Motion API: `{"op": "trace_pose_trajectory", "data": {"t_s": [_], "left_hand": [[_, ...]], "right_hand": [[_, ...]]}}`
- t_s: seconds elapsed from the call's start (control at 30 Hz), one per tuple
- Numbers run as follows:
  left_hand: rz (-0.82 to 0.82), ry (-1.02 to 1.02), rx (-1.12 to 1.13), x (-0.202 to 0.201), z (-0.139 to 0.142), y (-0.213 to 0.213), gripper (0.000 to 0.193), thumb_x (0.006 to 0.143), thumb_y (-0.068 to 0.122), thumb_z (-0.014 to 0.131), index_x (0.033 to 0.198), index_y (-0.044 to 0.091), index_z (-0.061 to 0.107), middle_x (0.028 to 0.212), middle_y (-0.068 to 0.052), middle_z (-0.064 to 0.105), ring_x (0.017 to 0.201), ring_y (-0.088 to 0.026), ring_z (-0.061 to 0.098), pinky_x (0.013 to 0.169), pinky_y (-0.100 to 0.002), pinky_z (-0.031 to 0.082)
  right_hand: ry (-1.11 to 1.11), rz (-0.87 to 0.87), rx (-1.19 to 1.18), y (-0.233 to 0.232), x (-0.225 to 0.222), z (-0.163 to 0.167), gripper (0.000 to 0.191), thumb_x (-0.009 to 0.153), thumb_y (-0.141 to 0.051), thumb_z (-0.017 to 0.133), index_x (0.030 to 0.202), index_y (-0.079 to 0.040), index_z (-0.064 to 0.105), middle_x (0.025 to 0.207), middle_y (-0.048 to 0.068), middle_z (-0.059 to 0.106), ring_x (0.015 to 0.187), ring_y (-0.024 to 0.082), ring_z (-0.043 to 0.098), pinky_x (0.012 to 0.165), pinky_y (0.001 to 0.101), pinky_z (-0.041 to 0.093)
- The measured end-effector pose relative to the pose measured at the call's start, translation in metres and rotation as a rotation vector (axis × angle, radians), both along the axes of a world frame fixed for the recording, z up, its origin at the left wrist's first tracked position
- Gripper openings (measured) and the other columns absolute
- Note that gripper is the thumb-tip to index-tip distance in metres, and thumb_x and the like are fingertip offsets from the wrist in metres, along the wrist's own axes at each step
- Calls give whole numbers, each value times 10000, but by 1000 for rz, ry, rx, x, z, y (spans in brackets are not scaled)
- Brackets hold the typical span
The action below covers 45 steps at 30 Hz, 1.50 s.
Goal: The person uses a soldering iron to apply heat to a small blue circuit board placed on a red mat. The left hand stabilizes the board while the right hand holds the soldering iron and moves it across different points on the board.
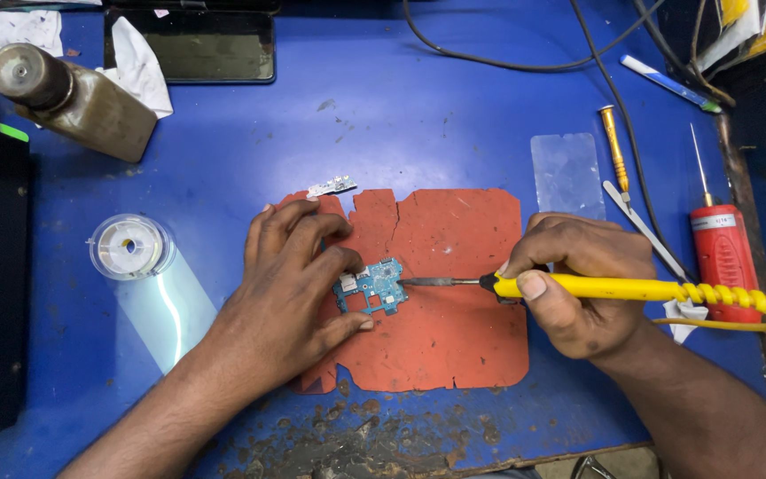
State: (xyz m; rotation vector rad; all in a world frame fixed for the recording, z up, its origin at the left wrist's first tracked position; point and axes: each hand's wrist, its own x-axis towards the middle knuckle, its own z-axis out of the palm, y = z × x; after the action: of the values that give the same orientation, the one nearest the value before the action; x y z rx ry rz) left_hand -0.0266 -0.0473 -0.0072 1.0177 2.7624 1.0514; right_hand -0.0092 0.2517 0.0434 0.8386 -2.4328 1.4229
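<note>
A small blue circuit board (372,288) lies on a worn red mat (454,346) in the middle of a blue table. My left hand (290,293) presses on the board's left side, thumb and fingers pinning it flat. My right hand (578,284) grips a yellow-handled soldering iron (631,288). Its metal tip (418,282) points left and touches the board's right edge.
Left of the mat are a clear spool of solder wire (128,246) and a brown bottle (73,99). A dark phone (206,44) lies at the back. To the right are a clear plastic sheet (566,173), a yellow screwdriver (614,146), tweezers (644,231) and a red tool (722,253). A small metal shield (331,186) sits above the mat.
</note>
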Motion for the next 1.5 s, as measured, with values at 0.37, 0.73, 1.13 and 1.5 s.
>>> {"op": "trace_pose_trajectory", "data": {"t_s": [0.37, 0.73, 1.13, 1.5], "left_hand": [[2, -8, 10, 0, 1, 0, 556, 666, 395, 892, 1077, 82, 685, 1347, -161, 503, 1396, -422, 317, 1158, -610, 232], [-1, -14, -3, 0, 0, 0, 554, 668, 397, 891, 1074, 78, 689, 1342, -168, 498, 1400, -420, 307, 1165, -621, 207], [-1, -1, -2, 0, 1, 0, 546, 675, 389, 889, 1076, 80, 685, 1343, -165, 501, 1402, -425, 313, 1169, -622, 211], [1, 3, 10, 0, 1, -1, 554, 664, 396, 891, 1074, 84, 688, 1337, -160, 507, 1396, -423, 324, 1167, -621, 217]], "right_hand": [[-5, -1, -2, 0, 0, 0, 231, 1023, -194, 595, 882, -14, 623, 713, 63, 649, 576, 110, 563, 513, 242, 431], [8, 10, -5, 0, 0, 0, 233, 1034, -199, 590, 898, -13, 617, 719, 61, 643, 583, 105, 561, 521, 243, 436], [1, 1, 0, 0, 1, 1, 227, 1028, -195, 594, 893, -14, 625, 710, 59, 647, 573, 104, 556, 516, 239, 434], [13, 10, 2, -1, 0, 2, 240, 1036, -204, 594, 895, -13, 626, 719, 61, 649, 581, 107, 558, 528, 244, 434]]}}
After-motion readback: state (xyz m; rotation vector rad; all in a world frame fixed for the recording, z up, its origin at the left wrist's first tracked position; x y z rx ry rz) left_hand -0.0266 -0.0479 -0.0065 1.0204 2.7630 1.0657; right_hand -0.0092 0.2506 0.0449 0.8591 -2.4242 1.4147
